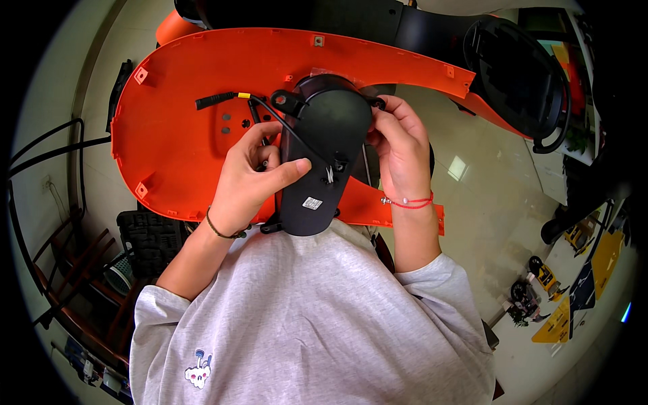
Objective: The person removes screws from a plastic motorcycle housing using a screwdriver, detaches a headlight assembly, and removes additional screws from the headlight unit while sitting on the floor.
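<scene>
Orange panel (175, 135) lies inner side up across the lap, big and curved, with small mounting tabs at its edges. Black housing (322, 158) — oval, back side up — sits over the panel's middle opening, resting against it.

Left hand (253, 177) is closed around the housing's left edge, thumb pressed flat across its back. Right hand (399, 145) pinches the right edge near the upper mounting ear, fingers curled shut on it.

A thin black cable (270, 108) runs from the housing's back to a loose plug (214, 100) with a yellow band, lying unconnected on the panel.

Judgement: housing placed but not fastened — no screws or tool visible at the ears. Left: seating, fixing, plug. Whether any clip has caught is hidden under the hands.
</scene>
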A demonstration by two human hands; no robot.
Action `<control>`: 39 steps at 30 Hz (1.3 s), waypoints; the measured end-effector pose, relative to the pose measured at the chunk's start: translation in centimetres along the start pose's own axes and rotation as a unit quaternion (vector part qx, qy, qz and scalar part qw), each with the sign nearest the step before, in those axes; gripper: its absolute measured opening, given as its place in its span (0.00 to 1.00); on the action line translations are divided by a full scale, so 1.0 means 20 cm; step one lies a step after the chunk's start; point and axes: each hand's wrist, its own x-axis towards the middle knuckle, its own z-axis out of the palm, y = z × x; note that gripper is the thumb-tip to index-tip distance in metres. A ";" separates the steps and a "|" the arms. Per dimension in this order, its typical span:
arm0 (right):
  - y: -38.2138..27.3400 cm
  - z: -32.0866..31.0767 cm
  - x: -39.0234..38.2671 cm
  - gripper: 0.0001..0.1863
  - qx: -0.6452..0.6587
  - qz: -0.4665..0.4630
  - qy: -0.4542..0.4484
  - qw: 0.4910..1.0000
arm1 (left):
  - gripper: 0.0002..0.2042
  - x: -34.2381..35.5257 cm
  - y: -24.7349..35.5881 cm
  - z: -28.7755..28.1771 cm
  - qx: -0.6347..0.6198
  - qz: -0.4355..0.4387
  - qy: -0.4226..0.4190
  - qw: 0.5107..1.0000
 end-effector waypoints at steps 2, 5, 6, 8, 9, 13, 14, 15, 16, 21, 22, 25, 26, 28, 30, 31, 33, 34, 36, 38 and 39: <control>-0.01 0.01 -0.01 0.07 0.006 0.008 0.003 1.000 | 0.30 0.00 0.00 0.00 -0.004 -0.005 0.003 1.000; -0.02 0.02 -0.01 0.07 0.021 0.016 0.016 1.000 | 0.29 0.00 0.00 0.01 -0.011 -0.009 0.008 1.000; -0.01 0.02 -0.01 0.08 0.024 0.013 0.024 0.999 | 0.29 0.00 0.00 0.01 -0.013 -0.005 0.007 1.000; 0.00 0.03 -0.01 0.09 0.030 0.011 0.029 0.999 | 0.29 0.00 0.00 0.01 -0.012 0.001 0.004 1.000; 0.01 0.04 -0.01 0.10 0.033 0.013 0.025 0.999 | 0.29 0.00 0.00 0.02 -0.009 0.002 0.005 1.000; 0.02 0.01 -0.01 0.16 0.055 0.008 -0.032 0.998 | 0.29 0.00 0.00 0.02 -0.020 0.003 0.011 1.000; 0.01 0.02 -0.01 0.17 0.053 0.010 -0.034 0.998 | 0.29 0.00 0.00 0.01 -0.027 -0.002 0.018 0.999; 0.00 0.04 -0.03 0.19 0.051 0.012 -0.038 0.998 | 0.29 0.01 -0.01 0.00 -0.034 -0.006 0.025 0.999; -0.01 0.05 -0.04 0.20 0.050 0.014 -0.041 0.998 | 0.29 0.01 -0.01 0.00 -0.040 -0.011 0.033 0.999; 0.05 0.01 -0.08 0.18 -0.072 -0.044 -0.057 0.995 | 0.30 0.03 0.00 -0.02 -0.105 -0.047 0.039 0.993; 0.07 -0.01 -0.09 0.17 -0.108 -0.058 -0.062 0.991 | 0.29 0.03 0.01 -0.02 -0.119 -0.046 0.044 0.991; 0.08 -0.04 -0.12 0.09 -0.155 -0.103 -0.049 0.981 | 0.25 0.07 0.06 -0.03 -0.156 -0.041 0.054 0.985; 0.08 -0.05 -0.13 0.08 -0.163 -0.112 -0.041 0.979 | 0.22 0.07 0.09 -0.05 -0.158 -0.047 0.040 0.986; 0.05 -0.05 -0.13 0.08 -0.161 -0.113 -0.045 0.979 | 0.18 0.09 0.09 -0.09 -0.185 -0.035 0.039 0.981; 0.03 -0.09 -0.12 0.08 -0.162 -0.096 -0.070 0.980 | 0.12 0.10 0.10 -0.12 -0.228 -0.036 0.049 0.972; 0.03 -0.10 -0.12 0.08 -0.154 -0.089 -0.085 0.980 | 0.14 0.10 0.11 -0.13 -0.232 -0.034 0.056 0.971; 0.04 -0.10 -0.14 0.09 -0.166 -0.076 -0.097 0.978 | 0.18 0.11 0.10 -0.16 -0.238 -0.027 0.058 0.969; 0.04 -0.09 -0.15 0.10 -0.173 -0.069 -0.102 0.977 | 0.18 0.11 0.10 -0.16 -0.240 -0.023 0.056 0.969; 0.06 -0.10 -0.17 0.13 -0.198 -0.064 -0.132 0.969 | 0.17 0.12 0.10 -0.16 -0.244 -0.017 0.054 0.968; 0.06 -0.08 -0.18 0.14 -0.202 -0.068 -0.146 0.966 | 0.14 0.13 0.11 -0.16 -0.237 -0.022 0.051 0.970; 0.08 -0.08 -0.17 0.22 -0.212 -0.088 -0.167 0.959 | 0.13 0.13 0.11 -0.15 -0.234 -0.024 0.051 0.971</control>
